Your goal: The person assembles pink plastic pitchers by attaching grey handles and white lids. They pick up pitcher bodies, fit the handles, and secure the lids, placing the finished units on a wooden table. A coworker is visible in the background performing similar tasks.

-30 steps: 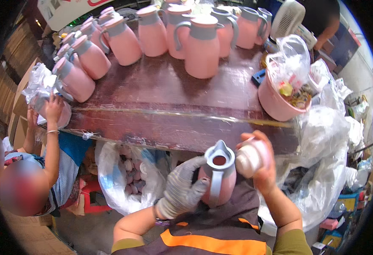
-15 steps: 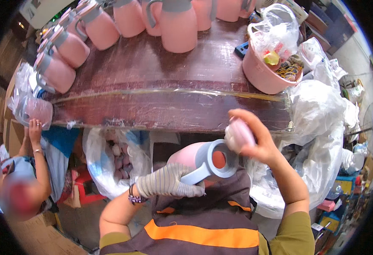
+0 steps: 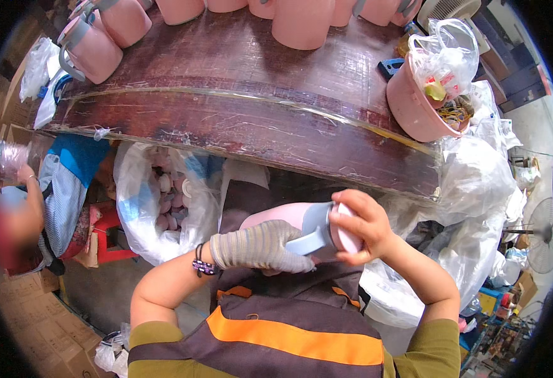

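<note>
My left hand point(image 3: 265, 247), in a striped work glove, grips the grey-blue handle of a pink vacuum jug point(image 3: 281, 216). The jug lies tilted on its side over my lap, its mouth toward the right. My right hand point(image 3: 363, 228) is bare and closes round a pink lid point(image 3: 347, 234), which sits against the jug's mouth. Whether the lid is screwed down cannot be made out. Under the table's edge, to the left, a clear plastic bag point(image 3: 139, 236) holds several pink and white lids.
Several pink jugs point(image 3: 300, 24) stand along the far side of the dark wooden table point(image 3: 226, 120). A pink bucket point(image 3: 409, 107) with plastic bags and scraps sits at its right end. At the left, a co-worker's hand point(image 3: 27, 174) touches a plastic-wrapped item.
My right hand has brought the lid left and down onto the jug's mouth, covering the opening. The co-worker's wrapped item has left the table's edge. The whole view has shifted.
</note>
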`<state>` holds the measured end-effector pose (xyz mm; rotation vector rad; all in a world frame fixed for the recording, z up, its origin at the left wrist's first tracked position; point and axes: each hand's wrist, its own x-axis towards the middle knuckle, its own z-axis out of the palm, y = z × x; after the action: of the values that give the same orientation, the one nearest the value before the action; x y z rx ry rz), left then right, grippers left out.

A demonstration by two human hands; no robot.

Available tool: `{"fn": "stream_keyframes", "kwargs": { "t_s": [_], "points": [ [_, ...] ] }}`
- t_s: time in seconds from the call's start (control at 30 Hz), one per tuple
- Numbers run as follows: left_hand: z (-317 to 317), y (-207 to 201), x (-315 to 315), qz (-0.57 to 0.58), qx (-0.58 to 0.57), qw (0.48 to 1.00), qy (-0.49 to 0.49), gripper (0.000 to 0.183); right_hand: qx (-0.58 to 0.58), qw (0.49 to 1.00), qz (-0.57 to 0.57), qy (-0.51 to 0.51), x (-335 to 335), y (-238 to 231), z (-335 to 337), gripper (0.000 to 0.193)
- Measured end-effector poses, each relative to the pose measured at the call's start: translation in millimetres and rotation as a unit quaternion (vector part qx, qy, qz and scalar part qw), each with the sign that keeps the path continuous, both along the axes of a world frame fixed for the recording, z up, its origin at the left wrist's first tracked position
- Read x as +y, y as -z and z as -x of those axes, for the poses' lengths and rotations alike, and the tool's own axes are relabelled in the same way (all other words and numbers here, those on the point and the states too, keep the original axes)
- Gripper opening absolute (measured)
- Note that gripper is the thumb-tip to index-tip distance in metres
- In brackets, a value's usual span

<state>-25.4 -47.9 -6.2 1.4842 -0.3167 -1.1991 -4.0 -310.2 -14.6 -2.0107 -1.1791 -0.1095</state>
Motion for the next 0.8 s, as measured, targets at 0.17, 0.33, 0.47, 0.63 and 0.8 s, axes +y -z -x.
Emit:
{"fn": "stream_keyframes", "kwargs": {
  "t_s": [0.17,0.33,0.47,0.63,0.8],
  "points": [
    [-26,7,15,0.019,-0.107,0.992,0.07,0.03,-0.064,0.996,-0.012,-0.059,9,-7,-2,0.055],
    [-52,36,22,0.115,-0.147,0.982,0.005,0.029,-0.126,0.983,-0.02,-0.135,24,-24,8,0.043],
    [-46,78,-4,0.138,-0.239,0.957,-0.092,0.02,-0.124,0.97,-0.026,-0.207,39,-43,16,0.036],
    [-35,77,-18,0.048,-0.347,0.913,-0.211,0.01,-0.123,0.979,0.022,-0.158,44,-49,18,0.041],
    [16,3,-6,-0.063,-0.434,0.886,-0.152,0.028,0.081,0.976,0.061,0.192,13,-1,26,0.053]
  ]
}}
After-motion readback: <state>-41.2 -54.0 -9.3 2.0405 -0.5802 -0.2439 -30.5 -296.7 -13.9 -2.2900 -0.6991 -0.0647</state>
